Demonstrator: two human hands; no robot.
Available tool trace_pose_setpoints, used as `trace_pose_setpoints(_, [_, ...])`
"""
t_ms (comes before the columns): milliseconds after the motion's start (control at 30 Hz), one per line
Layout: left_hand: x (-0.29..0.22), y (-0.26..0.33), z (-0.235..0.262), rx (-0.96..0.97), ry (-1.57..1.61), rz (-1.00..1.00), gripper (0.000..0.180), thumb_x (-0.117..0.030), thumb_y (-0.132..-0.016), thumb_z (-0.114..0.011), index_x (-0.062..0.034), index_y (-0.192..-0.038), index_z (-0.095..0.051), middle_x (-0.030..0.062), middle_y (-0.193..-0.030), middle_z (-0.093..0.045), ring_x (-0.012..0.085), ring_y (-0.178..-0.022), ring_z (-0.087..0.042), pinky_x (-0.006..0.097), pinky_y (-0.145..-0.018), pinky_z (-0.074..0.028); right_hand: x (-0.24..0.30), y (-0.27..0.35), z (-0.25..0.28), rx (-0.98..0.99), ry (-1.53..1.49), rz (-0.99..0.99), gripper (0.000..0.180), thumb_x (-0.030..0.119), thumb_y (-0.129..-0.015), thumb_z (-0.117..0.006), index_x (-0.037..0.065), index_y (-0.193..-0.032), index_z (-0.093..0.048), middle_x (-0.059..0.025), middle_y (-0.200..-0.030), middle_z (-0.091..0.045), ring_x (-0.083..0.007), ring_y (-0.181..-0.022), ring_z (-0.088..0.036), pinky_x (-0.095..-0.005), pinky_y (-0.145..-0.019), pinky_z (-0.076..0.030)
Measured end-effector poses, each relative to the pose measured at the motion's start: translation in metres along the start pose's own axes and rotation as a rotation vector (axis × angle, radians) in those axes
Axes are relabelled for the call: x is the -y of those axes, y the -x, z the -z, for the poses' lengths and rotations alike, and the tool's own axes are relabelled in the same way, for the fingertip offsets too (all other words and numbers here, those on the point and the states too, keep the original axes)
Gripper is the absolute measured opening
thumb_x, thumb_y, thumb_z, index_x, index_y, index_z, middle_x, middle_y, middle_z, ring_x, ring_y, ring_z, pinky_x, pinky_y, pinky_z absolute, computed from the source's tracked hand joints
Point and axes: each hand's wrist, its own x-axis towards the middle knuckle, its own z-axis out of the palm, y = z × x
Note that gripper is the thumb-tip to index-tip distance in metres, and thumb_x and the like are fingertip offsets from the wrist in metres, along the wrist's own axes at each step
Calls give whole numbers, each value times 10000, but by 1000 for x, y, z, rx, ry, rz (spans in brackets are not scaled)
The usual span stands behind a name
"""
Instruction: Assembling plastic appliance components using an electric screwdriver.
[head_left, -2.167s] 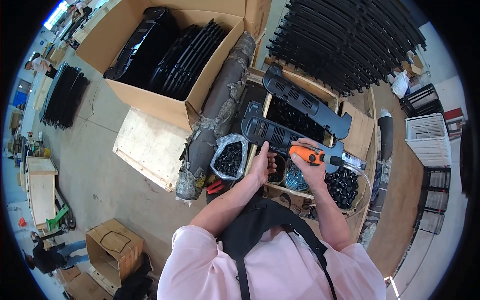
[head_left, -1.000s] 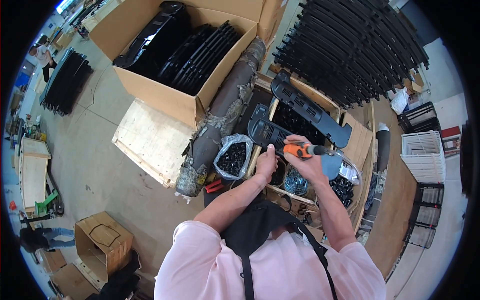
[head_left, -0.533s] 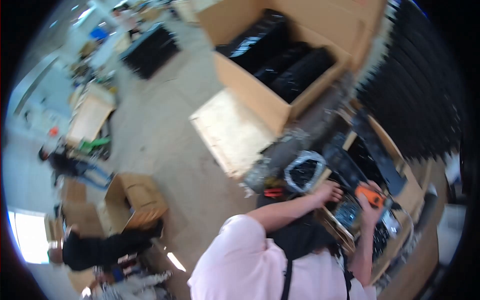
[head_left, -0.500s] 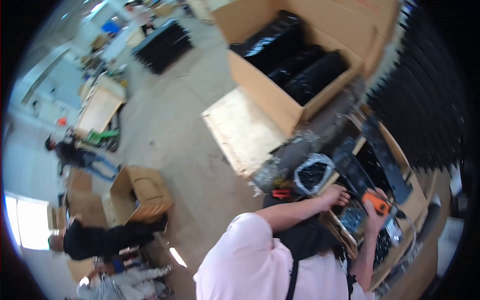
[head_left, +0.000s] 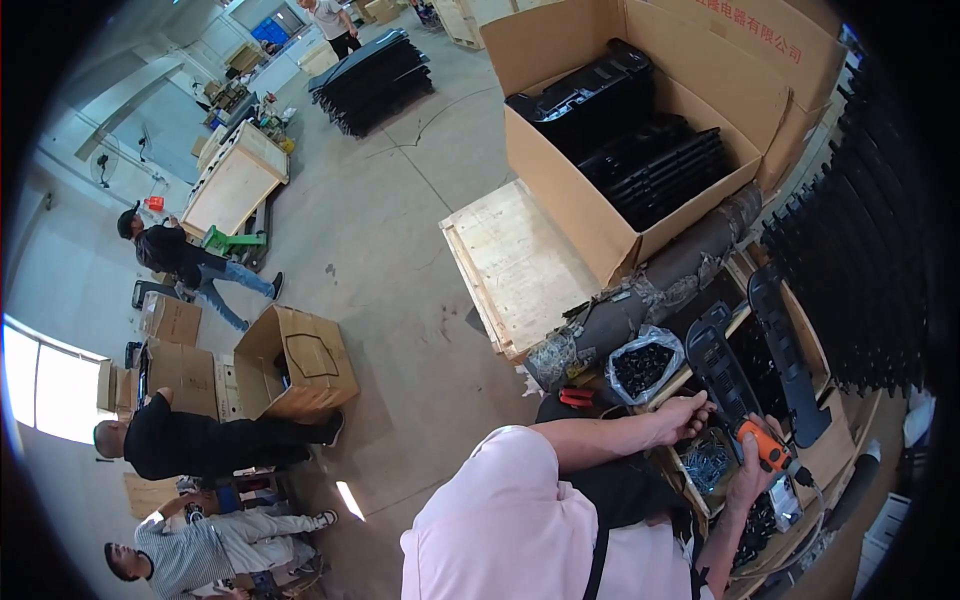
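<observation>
My right hand [head_left: 745, 482] grips an orange-and-grey electric screwdriver [head_left: 766, 447] that has a cable at its lower end. Its front end points up and left, toward a long black slotted plastic part [head_left: 716, 362] on the workbench. Close to that part's lower end, the thumb and fingers of my left hand [head_left: 684, 418] are pinched together; whatever is between them is too small to make out. Below my hands, a compartment holds a heap of small metal screws [head_left: 706, 462]. A second long black plastic part [head_left: 784, 345] lies to the right.
A clear bag of small black pieces [head_left: 643, 371] and a red-handled tool [head_left: 576, 397] lie left of the parts. Beyond stands an open cardboard box [head_left: 575, 190] of black parts beside a wooden crate [head_left: 515, 265]. Stacked black panels [head_left: 845, 240] rise at right. Several people are farther off.
The view has shifted, and everything sits somewhat differently in the picture. My right hand still holds the screwdriver, and my left hand stays close to the black part.
</observation>
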Motion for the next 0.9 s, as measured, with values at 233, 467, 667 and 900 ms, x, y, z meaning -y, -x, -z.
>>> trace_pose_setpoints(233, [8,-2,-8,55,233,-25,396,-476,-1102,-526,-121,-1106,-700,-62,-773,-560,82,-656,-513,237,-573,-432,-9,9,-10,13,2,-9,502,40,-968,-664,-21,-1438,-497,-189,-1317,-650,-254,-1227,-615,-422,-1144,-442])
trace_pose_setpoints(467, [9,1,-10,48,290,-10,414,-483,-1116,-483,-137,-1150,-707,-61,-769,-535,98,-700,-508,256,-608,-434,-10,10,-12,13,1,27,517,30,-947,-690,-19,-1429,-509,-194,-1305,-662,-253,-1227,-620,-416,-1146,-447])
trace_pose_setpoints(667, [16,-11,-19,53,295,68,416,-506,-1113,-471,-175,-1155,-719,-65,-763,-530,101,-666,-497,271,-580,-428,-3,10,-9,48,35,36,511,-21,-892,-737,3,-1369,-555,-179,-1300,-685,-250,-1206,-653,-397,-1099,-499])
trace_pose_setpoints(900, [-3,17,-23,41,274,73,585,-559,-1133,-308,-118,-1218,-682,-34,-813,-511,141,-741,-437,312,-684,-388,-7,-3,-22,12,105,17,509,-40,-867,-769,13,-1336,-577,-153,-1274,-717,-212,-1174,-676,-360,-1081,-512])
